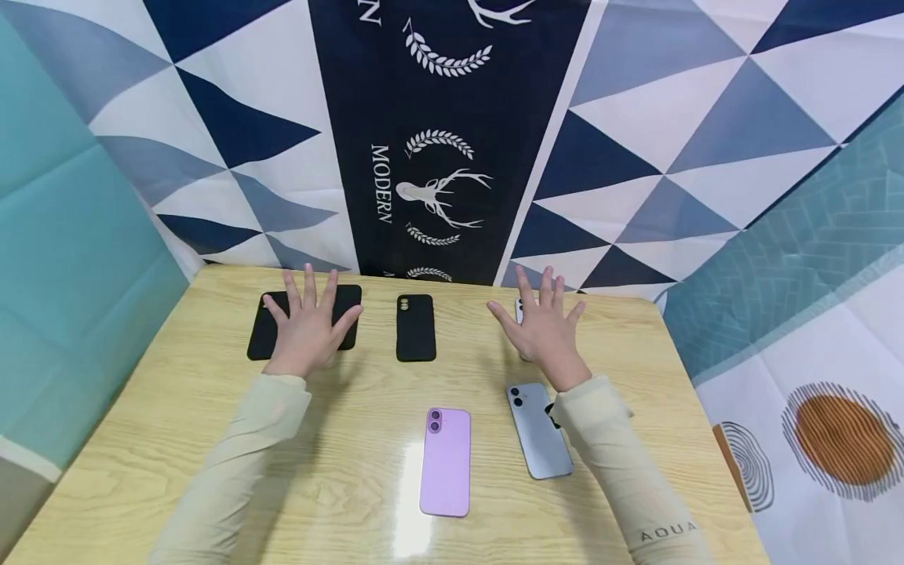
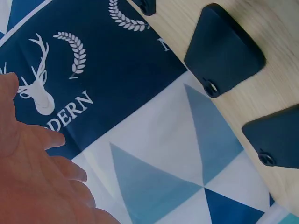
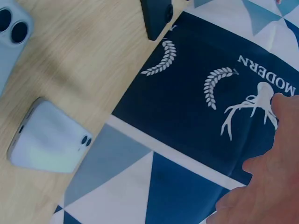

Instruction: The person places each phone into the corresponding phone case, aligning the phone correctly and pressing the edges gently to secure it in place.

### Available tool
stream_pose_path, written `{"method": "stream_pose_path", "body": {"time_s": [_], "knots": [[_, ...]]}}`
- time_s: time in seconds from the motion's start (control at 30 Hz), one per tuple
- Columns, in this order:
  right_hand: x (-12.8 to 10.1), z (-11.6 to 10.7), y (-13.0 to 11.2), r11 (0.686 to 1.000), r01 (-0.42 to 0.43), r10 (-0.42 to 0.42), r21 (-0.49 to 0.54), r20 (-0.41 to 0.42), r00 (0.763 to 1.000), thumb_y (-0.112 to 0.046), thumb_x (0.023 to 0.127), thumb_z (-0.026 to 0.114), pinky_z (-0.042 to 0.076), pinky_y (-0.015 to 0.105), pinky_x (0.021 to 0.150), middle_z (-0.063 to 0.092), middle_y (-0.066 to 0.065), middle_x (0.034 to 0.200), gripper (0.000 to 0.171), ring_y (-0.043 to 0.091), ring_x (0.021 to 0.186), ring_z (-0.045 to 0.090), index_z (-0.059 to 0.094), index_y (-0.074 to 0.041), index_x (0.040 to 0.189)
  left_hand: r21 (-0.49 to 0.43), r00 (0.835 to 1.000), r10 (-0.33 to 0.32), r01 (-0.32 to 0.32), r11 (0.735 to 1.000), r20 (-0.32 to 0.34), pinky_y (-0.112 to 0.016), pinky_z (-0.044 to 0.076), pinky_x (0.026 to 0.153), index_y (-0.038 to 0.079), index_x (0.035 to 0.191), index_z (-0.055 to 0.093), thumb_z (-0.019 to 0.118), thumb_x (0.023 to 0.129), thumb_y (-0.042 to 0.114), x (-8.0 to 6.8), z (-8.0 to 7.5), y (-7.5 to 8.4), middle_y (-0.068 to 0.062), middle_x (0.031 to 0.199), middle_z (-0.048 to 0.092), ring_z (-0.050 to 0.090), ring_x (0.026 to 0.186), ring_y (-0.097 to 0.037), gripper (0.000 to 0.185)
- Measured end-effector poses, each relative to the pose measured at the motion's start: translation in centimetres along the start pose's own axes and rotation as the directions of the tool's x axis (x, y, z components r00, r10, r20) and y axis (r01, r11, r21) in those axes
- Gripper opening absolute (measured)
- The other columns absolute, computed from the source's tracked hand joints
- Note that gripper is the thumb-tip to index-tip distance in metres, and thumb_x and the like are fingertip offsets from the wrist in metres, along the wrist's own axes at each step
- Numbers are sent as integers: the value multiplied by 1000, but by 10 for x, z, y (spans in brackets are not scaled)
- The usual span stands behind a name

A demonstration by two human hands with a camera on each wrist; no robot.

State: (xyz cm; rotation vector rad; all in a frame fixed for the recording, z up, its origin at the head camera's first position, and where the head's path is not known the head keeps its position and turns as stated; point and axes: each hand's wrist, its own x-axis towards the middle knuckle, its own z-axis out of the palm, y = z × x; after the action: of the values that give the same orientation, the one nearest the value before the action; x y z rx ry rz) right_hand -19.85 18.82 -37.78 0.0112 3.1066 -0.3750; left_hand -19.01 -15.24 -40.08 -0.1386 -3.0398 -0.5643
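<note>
My left hand (image 1: 304,336), fingers spread straight, is raised over two black phone cases, a left one (image 1: 263,333) and a right one (image 1: 348,308), which it partly hides in the head view. Both cases, one (image 2: 224,51) and another (image 2: 280,137), lie apart from that hand (image 2: 42,177) in the left wrist view. My right hand (image 1: 545,333), also spread, holds nothing and covers most of a pale phone (image 1: 519,311) in the head view. The right wrist view shows that phone (image 3: 51,135) whole, back up. Close to my right sleeve lies a light blue phone (image 1: 538,439).
A third black case (image 1: 416,329) lies between the hands near the table's back edge. Nearer the front is a purple phone (image 1: 445,463), camera side up, on the wooden table (image 1: 353,471). Behind the table hangs a patterned cloth (image 1: 452,102).
</note>
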Motion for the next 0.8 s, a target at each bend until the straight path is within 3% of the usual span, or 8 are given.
{"method": "stream_pose_path", "body": {"time_s": [0.23, 0.5, 0.8], "knots": [[4, 5, 14, 1000, -18, 18, -15, 6, 1000, -76, 86, 24, -4, 77, 104, -14, 20, 155, 85, 41, 143, -11, 0, -28, 151, 9, 1000, -20, 20, 1000, -10, -76, -12, 101, 18, 152, 3, 23, 93, 67, 1, -3, -17, -19, 155, -16, -26, 137, -42, 79], [9, 16, 34, 999, -44, 44, -14, 24, 999, -74, 86, 27, -3, 78, 103, -12, 23, 154, 85, 42, 142, -11, 2, -25, 152, 2, 998, -61, 61, 998, -28, -77, -7, 102, 10, 151, 8, 20, 93, 66, 5, 5, -46, -24, 155, -9, -19, 139, -44, 81], [16, 28, 52, 996, -85, 84, 5, 47, 995, -72, 88, 29, -2, 77, 103, -13, 25, 154, 85, 43, 142, -12, 1, -24, 152, -39, 992, -123, 122, 992, -23, -79, -1, 100, -2, 147, 19, 26, 97, 58, 4, 15, -73, -33, 151, 7, -8, 138, -52, 78]]}}
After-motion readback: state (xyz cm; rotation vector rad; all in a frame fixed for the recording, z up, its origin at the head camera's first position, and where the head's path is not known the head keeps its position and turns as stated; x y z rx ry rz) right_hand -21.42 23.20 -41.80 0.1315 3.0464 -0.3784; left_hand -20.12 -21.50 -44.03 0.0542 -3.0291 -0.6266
